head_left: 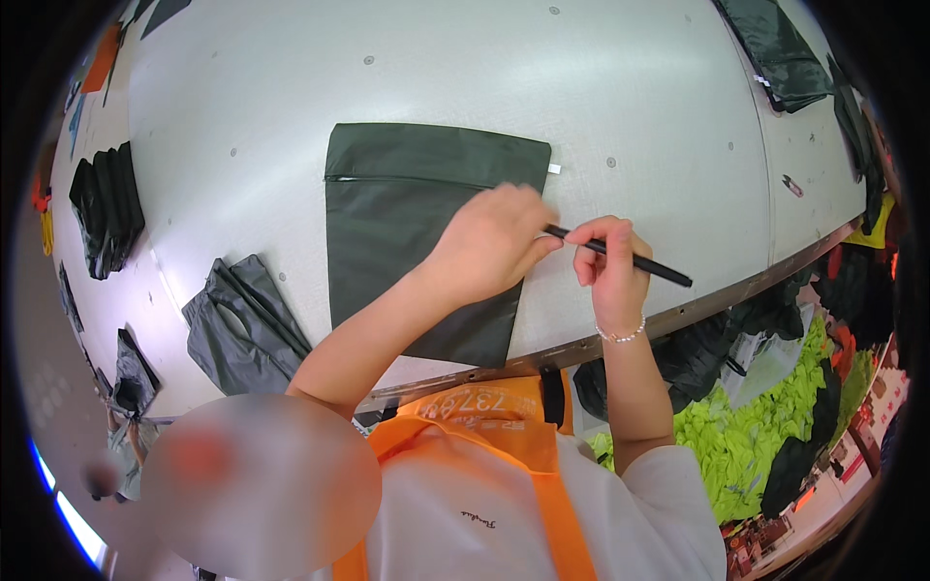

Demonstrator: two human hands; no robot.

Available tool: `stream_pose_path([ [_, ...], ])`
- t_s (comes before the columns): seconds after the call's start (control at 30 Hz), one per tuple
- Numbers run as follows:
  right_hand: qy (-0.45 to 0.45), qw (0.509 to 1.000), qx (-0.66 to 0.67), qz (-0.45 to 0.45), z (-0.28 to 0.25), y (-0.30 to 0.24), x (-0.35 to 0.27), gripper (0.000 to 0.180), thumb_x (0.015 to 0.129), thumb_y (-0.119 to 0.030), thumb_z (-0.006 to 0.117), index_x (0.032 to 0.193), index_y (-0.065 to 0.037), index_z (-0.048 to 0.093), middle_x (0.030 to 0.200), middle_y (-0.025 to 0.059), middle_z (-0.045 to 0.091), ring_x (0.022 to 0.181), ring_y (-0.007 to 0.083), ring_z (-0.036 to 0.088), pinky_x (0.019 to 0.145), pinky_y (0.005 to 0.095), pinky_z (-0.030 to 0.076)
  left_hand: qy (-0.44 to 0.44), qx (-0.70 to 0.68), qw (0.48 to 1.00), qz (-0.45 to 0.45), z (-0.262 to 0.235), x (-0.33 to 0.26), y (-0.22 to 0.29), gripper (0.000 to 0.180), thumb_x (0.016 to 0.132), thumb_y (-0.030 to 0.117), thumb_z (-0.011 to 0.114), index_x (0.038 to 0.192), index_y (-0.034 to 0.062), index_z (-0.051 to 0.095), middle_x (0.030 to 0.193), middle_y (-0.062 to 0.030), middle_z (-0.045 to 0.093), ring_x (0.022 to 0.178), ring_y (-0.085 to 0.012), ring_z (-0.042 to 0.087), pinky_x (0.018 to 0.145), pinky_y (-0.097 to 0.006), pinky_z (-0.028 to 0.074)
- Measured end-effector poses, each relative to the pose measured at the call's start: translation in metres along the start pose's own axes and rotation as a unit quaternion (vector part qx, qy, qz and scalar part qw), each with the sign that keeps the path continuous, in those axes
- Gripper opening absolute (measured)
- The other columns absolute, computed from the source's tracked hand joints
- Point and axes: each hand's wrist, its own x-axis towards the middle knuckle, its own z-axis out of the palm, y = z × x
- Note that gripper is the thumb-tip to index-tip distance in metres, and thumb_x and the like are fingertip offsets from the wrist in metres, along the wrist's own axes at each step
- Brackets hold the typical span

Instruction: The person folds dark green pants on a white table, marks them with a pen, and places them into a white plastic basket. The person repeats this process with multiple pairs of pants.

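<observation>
A flat dark green fabric pouch [407, 232] with a zipper across its upper part lies on the table in front of me. A small white tag [554, 168] sticks out from its right edge. My right hand [615, 257] pinches a slim black pen [664, 270] just right of the pouch. Over the pouch's right side, my left hand [494, 237] has its fingers curled, with the pen's left end between them and the thumb. The fingers partly hide that end and are slightly smeared.
Folded dark fabric pieces [242, 324] lie left of the pouch, and a dark stack [107, 208] sits farther left. More dark pouches [775, 58] are at the far right, above a small metal tool [792, 185]. Bright yellow-green fabric [746, 436] fills the space below the table edge [736, 290].
</observation>
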Motion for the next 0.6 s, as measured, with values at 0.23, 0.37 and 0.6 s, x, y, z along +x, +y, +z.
stream_pose_path([
  [0.23, -0.025, 0.996, 0.055, 0.066, -0.025, 0.001, 0.027, 0.068, 0.099, -0.046, 0.031, 0.056, -0.001, 0.058, 0.041, 0.0004, 0.041, 0.031, 0.0069, 0.028, 0.036, 0.0213, 0.023, -0.13, -0.126, 0.983, -0.022, 0.013, 0.002, -0.005, 0.023, 0.087, 0.02, 0.058, 0.078, 0.0017, 0.049, 0.071, -0.0144, 0.044, 0.068, -0.0336, 0.045, 0.06, -0.04, 0.04],
  [0.37, 0.094, 0.969, 0.23, 0.008, -0.033, 0.018, 0.048, 0.055, 0.098, -0.04, 0.036, 0.07, 0.0, 0.061, 0.049, 0.0005, 0.046, 0.036, 0.0063, 0.033, 0.036, 0.0214, 0.023, -0.141, -0.182, 0.969, -0.088, 0.014, 0.013, -0.013, 0.027, 0.092, 0.022, 0.052, 0.076, 0.0008, 0.046, 0.069, -0.0147, 0.043, 0.064, -0.0334, 0.043, 0.059, -0.037, 0.039],
  [0.6, 0.124, 0.989, 0.047, -0.066, -0.019, 0.037, 0.082, 0.009, 0.088, -0.01, 0.061, 0.093, -0.003, 0.06, 0.068, 0.0017, 0.059, 0.06, 0.0058, 0.054, 0.055, 0.0203, 0.042, -0.056, 0.025, 0.997, 0.05, 0.023, 0.018, -0.045, 0.022, 0.083, 0.017, 0.062, 0.076, 0.0018, 0.049, 0.1, -0.0114, 0.061, 0.086, -0.0297, 0.057, 0.072, -0.037, 0.047],
])
